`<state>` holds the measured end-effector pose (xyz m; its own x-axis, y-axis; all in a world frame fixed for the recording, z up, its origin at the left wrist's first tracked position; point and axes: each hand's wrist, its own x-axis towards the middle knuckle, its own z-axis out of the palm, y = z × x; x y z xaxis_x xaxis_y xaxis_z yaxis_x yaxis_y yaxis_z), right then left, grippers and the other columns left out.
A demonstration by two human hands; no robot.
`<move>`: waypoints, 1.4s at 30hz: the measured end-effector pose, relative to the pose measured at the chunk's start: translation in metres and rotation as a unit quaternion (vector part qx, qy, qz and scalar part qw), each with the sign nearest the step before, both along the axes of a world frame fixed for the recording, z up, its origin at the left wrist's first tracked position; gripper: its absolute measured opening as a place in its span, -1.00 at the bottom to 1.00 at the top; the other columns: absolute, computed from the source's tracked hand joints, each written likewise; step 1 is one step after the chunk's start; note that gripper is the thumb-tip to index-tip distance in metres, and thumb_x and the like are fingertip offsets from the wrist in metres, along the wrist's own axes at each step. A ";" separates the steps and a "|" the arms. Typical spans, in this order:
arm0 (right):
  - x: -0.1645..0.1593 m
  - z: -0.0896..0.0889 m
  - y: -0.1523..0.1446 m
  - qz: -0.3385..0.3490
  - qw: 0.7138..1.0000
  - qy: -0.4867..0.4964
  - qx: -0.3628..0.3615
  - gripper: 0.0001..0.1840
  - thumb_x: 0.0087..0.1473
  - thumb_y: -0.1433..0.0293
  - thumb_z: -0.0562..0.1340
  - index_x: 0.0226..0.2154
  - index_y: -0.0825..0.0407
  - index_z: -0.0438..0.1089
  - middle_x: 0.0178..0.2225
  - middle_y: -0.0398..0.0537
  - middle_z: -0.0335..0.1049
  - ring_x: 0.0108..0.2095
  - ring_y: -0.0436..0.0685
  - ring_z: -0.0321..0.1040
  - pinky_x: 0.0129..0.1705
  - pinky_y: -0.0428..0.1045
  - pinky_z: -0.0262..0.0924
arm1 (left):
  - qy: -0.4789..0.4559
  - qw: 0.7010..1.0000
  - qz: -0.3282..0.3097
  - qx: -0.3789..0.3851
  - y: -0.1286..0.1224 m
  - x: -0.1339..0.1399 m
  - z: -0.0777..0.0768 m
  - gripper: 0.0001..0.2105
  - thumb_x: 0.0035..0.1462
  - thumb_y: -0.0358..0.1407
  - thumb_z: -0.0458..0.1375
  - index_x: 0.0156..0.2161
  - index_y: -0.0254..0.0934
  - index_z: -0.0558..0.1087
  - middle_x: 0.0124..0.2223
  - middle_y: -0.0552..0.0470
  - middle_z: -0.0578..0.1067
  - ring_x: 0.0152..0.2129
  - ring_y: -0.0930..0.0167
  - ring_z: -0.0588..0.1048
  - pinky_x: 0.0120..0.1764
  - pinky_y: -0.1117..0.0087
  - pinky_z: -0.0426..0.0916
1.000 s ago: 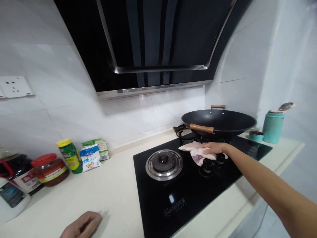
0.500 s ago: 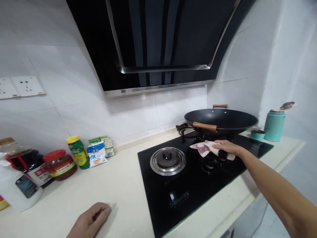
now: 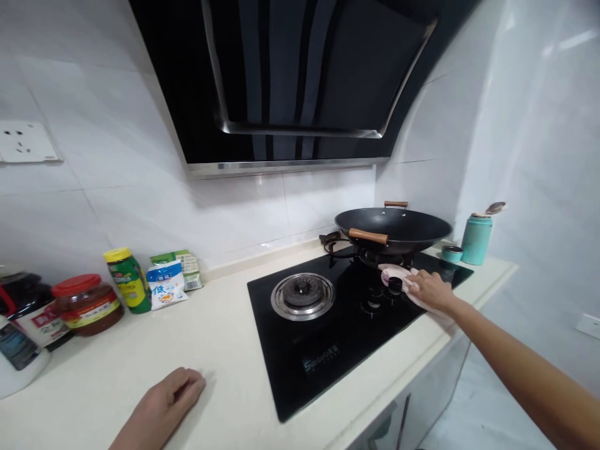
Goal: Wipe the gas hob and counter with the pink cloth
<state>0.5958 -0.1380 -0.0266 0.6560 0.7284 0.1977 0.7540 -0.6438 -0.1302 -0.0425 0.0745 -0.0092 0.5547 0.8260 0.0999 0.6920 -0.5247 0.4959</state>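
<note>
My right hand [image 3: 430,290] presses a pale pink cloth [image 3: 389,271] onto the black glass gas stove [image 3: 290,369], its fingers bent over the fabric. The cloth lies around the right control knob [image 3: 395,286], and part of it reaches the stove's front edge. A second knob [image 3: 374,295] stands just left of it. Behind the hand, a black wok [image 3: 398,231] with wooden handles sits on the right burner. My left hand [image 3: 171,397] rests on the white counter [image 3: 225,350] left of the stove, fingers curled in, with nothing visible in it.
The left burner [image 3: 303,297] is uncovered. Along the wall stand a red-lidded jar [image 3: 88,306], a yellow-capped green bottle [image 3: 127,281] and a white-blue packet [image 3: 167,285]. A turquoise canister [image 3: 476,240] and its small cup [image 3: 452,253] stand right of the wok. A range hood [image 3: 300,75] hangs above.
My right hand has moved the cloth from across the knobs to the right knob and the stove's front edge. The view has turned slightly right. My left hand stays on the counter.
</note>
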 end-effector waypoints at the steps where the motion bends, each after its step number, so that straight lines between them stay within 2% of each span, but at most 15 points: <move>1: -0.012 0.000 -0.003 0.001 1.000 -0.010 0.000 -0.52 0.20 0.18 0.02 0.12 -0.18 0.36 0.13 0.12 0.21 0.06 0.48 0.14 -0.07 0.34 0.14 | 0.002 1.000 0.000 0.002 -0.002 0.001 0.001 -0.61 0.19 0.09 0.01 -0.27 -0.17 0.50 -0.26 0.04 0.58 -0.28 0.30 0.52 -0.22 0.40 0.37; 7: -0.080 -0.002 -0.024 -0.025 0.998 -0.050 0.032 -0.58 0.17 0.21 0.04 -0.02 -0.04 0.43 -0.03 0.15 0.29 -0.06 0.36 0.20 -0.13 0.17 0.12 | 0.003 1.000 -0.022 0.013 -0.015 0.009 0.007 -0.62 0.21 0.05 -0.02 -0.29 -0.18 0.48 -0.29 0.05 0.56 -0.32 0.31 0.51 -0.24 0.39 0.34; 13: -0.160 0.004 -0.012 0.080 0.994 -0.068 0.037 -0.60 0.16 0.20 0.09 -0.05 -0.02 0.45 -0.06 0.12 0.31 -0.08 0.32 0.18 -0.14 0.11 0.06 | -0.013 0.998 -0.055 0.029 -0.027 0.019 0.011 -0.65 0.20 0.00 -0.03 -0.33 -0.20 0.46 -0.32 0.02 0.54 -0.36 0.31 0.50 -0.26 0.36 0.32; 18: -0.197 0.013 -0.004 0.075 0.996 -0.044 0.023 -0.60 0.14 0.22 0.11 -0.03 -0.01 0.44 -0.02 0.12 0.31 -0.03 0.37 0.15 -0.15 0.11 0.03 | -0.026 0.997 -0.060 0.036 -0.032 0.019 0.012 -0.66 0.20 -0.04 -0.03 -0.33 -0.21 0.46 -0.32 0.03 0.54 -0.36 0.32 0.50 -0.27 0.37 0.31; 22: -0.236 0.018 0.002 0.155 0.986 -0.023 0.051 -0.63 0.12 0.23 0.14 -0.05 -0.03 0.44 -0.05 0.06 0.33 -0.07 0.29 0.17 -0.13 0.09 0.01 | -0.036 0.996 -0.065 0.038 -0.033 0.020 0.011 -0.68 0.19 -0.06 -0.03 -0.33 -0.21 0.46 -0.30 0.02 0.55 -0.34 0.31 0.50 -0.26 0.36 0.30; 25: -0.285 0.022 0.017 0.239 0.968 -0.007 0.073 -0.69 0.09 0.23 0.17 -0.15 -0.03 0.46 -0.11 0.03 0.34 -0.13 0.24 0.16 -0.13 0.09 0.00 | -0.046 0.996 -0.069 0.030 -0.033 0.020 0.012 -0.66 0.21 -0.03 -0.03 -0.32 -0.21 0.46 -0.29 0.01 0.56 -0.33 0.29 0.51 -0.25 0.35 0.30; 29: -0.354 0.024 0.034 0.359 0.929 0.025 0.092 -0.69 0.04 0.21 0.22 -0.16 -0.03 0.44 -0.14 0.00 0.33 -0.13 0.23 0.13 -0.14 0.09 -0.02 | -0.049 0.997 -0.051 0.033 -0.035 0.014 0.016 -0.64 0.22 -0.02 -0.05 -0.31 -0.22 0.46 -0.29 0.01 0.56 -0.32 0.29 0.51 -0.23 0.35 0.30; 33: -0.403 0.021 0.037 0.433 0.894 0.040 0.105 -0.68 0.02 0.19 0.24 -0.19 0.00 0.44 -0.15 0.01 0.33 -0.12 0.25 0.11 -0.12 0.12 -0.01 | -0.065 0.997 -0.016 0.048 -0.036 0.006 0.019 -0.64 0.21 -0.02 -0.06 -0.32 -0.22 0.45 -0.33 0.03 0.55 -0.34 0.30 0.50 -0.25 0.36 0.30; 38: -0.427 0.013 0.033 0.503 0.850 0.120 0.104 -0.68 -0.05 0.19 0.28 -0.21 -0.05 0.45 -0.18 -0.06 0.35 -0.12 0.22 0.14 -0.05 0.13 0.03 | -0.100 0.993 0.006 0.064 -0.035 0.001 0.018 -0.66 0.17 -0.04 -0.03 -0.38 -0.23 0.45 -0.38 0.03 0.55 -0.38 0.31 0.49 -0.29 0.39 0.30; 42: -0.425 0.014 0.028 0.495 0.828 0.226 0.135 -0.74 -0.13 0.27 0.31 -0.29 -0.06 0.45 -0.25 -0.13 0.35 -0.15 0.15 0.20 -0.05 0.04 0.07 | -0.108 0.991 0.024 0.069 -0.033 -0.003 0.018 -0.66 0.15 -0.04 -0.03 -0.39 -0.22 0.46 -0.39 0.04 0.55 -0.39 0.31 0.49 -0.31 0.40 0.30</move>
